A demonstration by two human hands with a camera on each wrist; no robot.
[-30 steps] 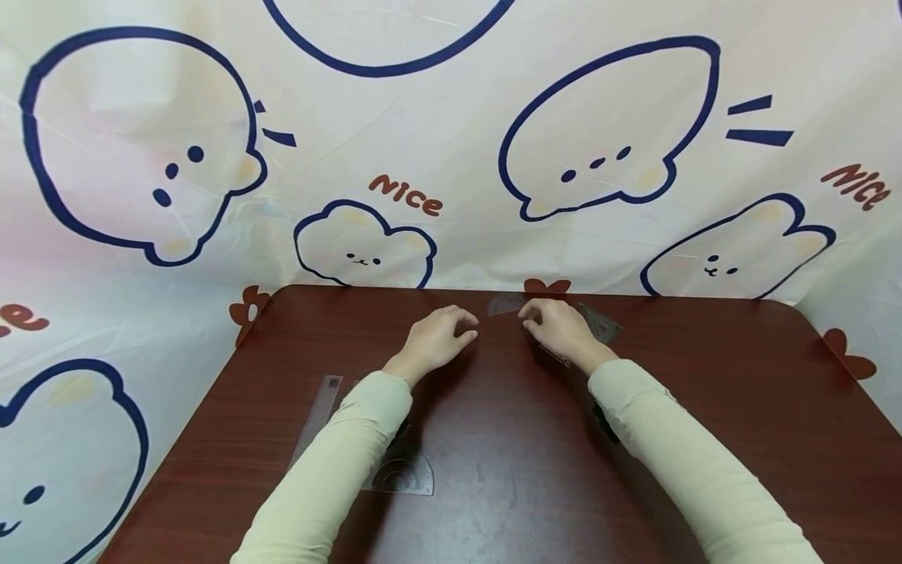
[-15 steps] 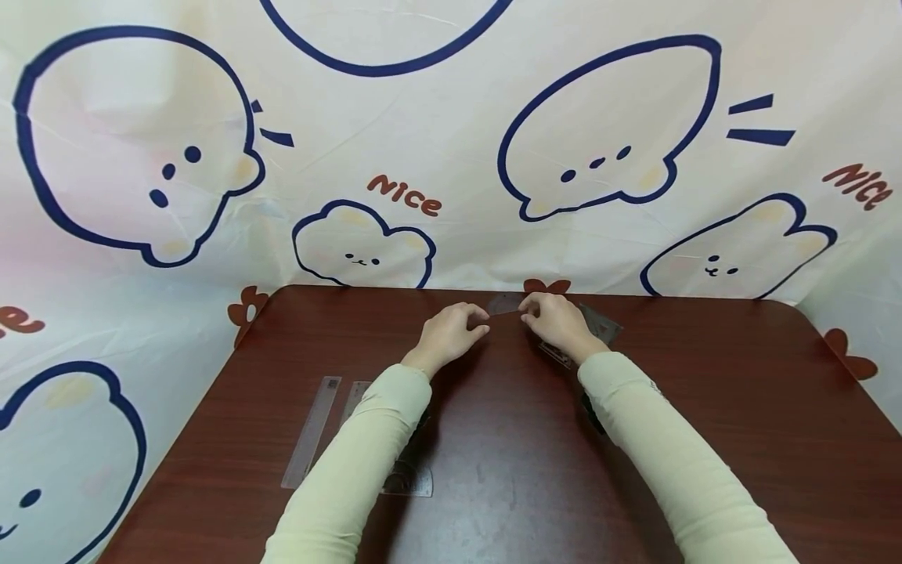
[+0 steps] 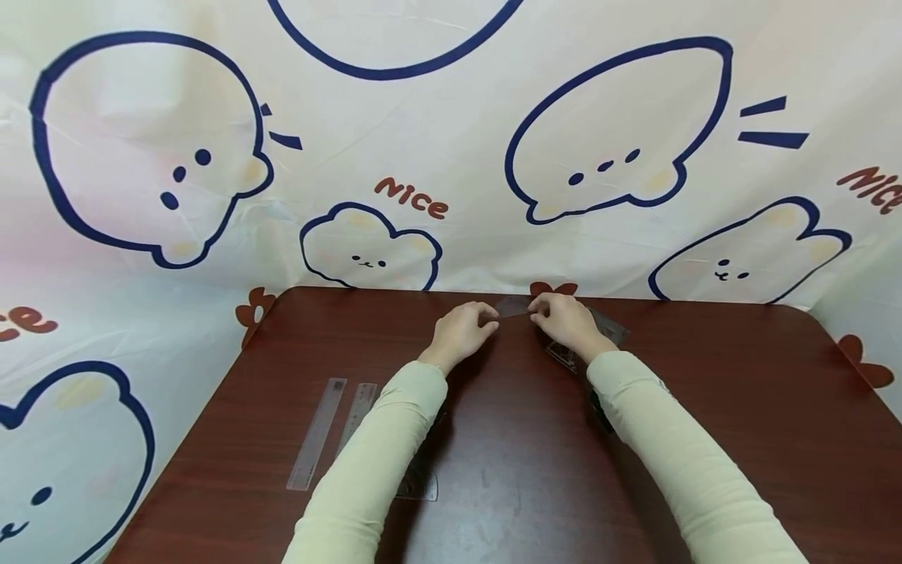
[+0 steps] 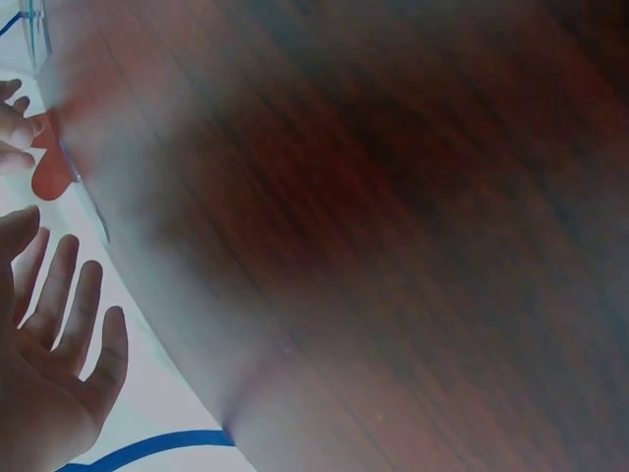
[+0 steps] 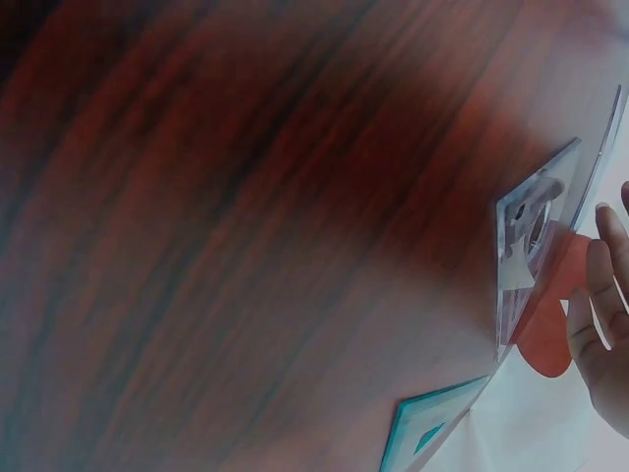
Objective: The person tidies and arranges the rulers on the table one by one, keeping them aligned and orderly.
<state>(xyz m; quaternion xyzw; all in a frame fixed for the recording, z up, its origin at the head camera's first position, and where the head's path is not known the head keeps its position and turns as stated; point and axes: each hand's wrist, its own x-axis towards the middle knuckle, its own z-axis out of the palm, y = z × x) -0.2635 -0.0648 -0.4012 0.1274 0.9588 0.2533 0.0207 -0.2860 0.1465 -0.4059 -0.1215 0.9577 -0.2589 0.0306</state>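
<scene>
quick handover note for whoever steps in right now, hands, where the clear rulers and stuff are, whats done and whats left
Left hand: at the far edge of the table, fingertips at the left end of the clear protractor; grip not clear.
Right hand: pinches the protractor's right end.
Clear set squares lie just right of the right hand, partly under it.
Near left: two straight rulers side by side, and a second protractor partly under the left sleeve.
Done: both hands at the far protractor.
Left: it is still at the far edge, apart from the near-left group.

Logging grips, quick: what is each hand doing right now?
Left hand: pinches the clear protractor at its left edge.
Right hand: pinches the same protractor at its right edge.
</scene>
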